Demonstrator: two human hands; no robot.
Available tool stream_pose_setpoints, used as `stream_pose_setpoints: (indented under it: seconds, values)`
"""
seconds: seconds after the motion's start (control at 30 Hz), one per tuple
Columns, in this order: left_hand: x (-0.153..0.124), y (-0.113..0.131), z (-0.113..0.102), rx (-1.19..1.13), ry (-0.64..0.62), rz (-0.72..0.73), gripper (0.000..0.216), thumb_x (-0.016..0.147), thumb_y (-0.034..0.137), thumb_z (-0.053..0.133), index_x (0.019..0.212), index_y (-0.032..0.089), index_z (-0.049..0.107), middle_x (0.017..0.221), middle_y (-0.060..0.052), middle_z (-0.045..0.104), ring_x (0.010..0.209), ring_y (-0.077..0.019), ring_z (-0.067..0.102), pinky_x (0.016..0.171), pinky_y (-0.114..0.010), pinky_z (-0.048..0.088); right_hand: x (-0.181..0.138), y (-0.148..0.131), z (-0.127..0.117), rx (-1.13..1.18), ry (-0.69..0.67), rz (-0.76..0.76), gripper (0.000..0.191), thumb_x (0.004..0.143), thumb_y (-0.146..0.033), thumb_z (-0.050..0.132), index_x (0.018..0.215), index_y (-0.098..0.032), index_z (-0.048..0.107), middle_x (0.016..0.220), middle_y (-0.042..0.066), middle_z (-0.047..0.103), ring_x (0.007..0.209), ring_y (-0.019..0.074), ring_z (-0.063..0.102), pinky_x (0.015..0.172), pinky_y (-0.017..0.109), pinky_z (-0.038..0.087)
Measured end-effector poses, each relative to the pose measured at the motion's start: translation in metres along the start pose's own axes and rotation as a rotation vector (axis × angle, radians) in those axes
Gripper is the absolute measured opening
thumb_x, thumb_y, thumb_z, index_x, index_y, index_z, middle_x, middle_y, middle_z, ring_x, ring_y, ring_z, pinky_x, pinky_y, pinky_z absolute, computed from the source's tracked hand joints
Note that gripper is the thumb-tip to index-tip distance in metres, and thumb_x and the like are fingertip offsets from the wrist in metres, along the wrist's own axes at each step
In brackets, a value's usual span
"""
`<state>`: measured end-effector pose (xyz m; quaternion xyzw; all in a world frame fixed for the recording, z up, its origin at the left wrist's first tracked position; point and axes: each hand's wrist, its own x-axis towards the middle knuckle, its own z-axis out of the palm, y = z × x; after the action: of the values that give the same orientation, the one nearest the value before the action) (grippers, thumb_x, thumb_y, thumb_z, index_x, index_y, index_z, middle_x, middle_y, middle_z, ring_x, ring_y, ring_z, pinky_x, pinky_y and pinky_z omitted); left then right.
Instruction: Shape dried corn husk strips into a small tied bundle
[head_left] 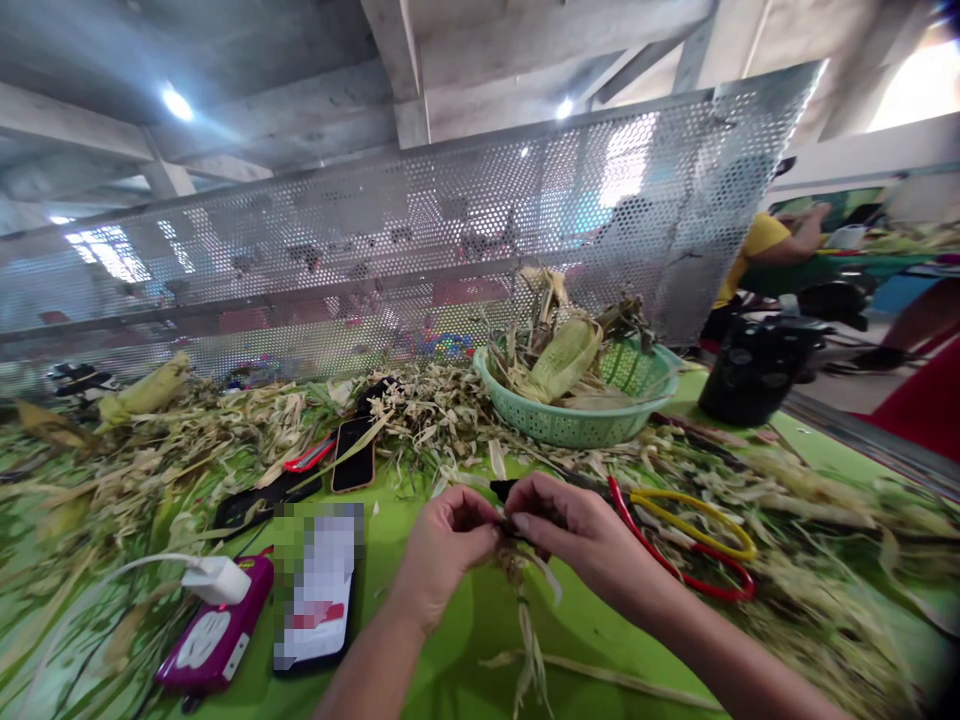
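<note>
My left hand (448,548) and my right hand (571,530) meet over the green table (450,640), both pinched on a bundle of dry corn husk strips (525,620) that hangs down from my fingers toward me. A small dark object (501,490) sticks out between my fingertips; I cannot make out what it is. Red and yellow scissors handles (694,545) lie just right of my right hand.
A teal basket (577,420) holds husked corn. Loose husks cover the table. A phone (352,455), another phone (319,590), a purple power strip (217,630) and a black bottle (754,370) stand around. A perforated metal screen (450,230) backs the table. A person in yellow (765,250) sits far right.
</note>
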<state>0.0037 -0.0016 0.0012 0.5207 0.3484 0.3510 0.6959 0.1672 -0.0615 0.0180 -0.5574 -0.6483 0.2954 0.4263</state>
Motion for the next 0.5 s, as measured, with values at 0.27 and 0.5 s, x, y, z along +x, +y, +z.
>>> stream_pose_setpoints:
  seconds: [0.27, 0.5]
  values:
    - [0.0006, 0.001, -0.0003, 0.163, 0.015, 0.109, 0.012, 0.063, 0.015, 0.069, 0.071, 0.016, 0.06, 0.062, 0.002, 0.056, 0.06, -0.0102, 0.048, 0.058, -0.021, 0.036, 0.0021, 0.0033, 0.0038, -0.021, -0.02, 0.005, 0.012, 0.079, -0.018, 0.057, 0.085, -0.018, 0.067, 0.074, 0.0, 0.068, 0.069, 0.016, 0.06, 0.061, 0.024, 0.045]
    - [-0.0049, 0.0024, 0.0019, 0.378, 0.044, 0.232, 0.006, 0.071, 0.014, 0.061, 0.077, 0.017, 0.061, 0.073, -0.001, 0.062, 0.068, -0.0134, 0.054, 0.06, -0.022, 0.041, 0.0024, 0.0027, 0.0049, -0.23, 0.06, 0.007, 0.006, 0.076, -0.017, 0.058, 0.075, -0.019, 0.064, 0.065, -0.001, 0.065, 0.06, 0.0143, 0.056, 0.054, 0.022, 0.038]
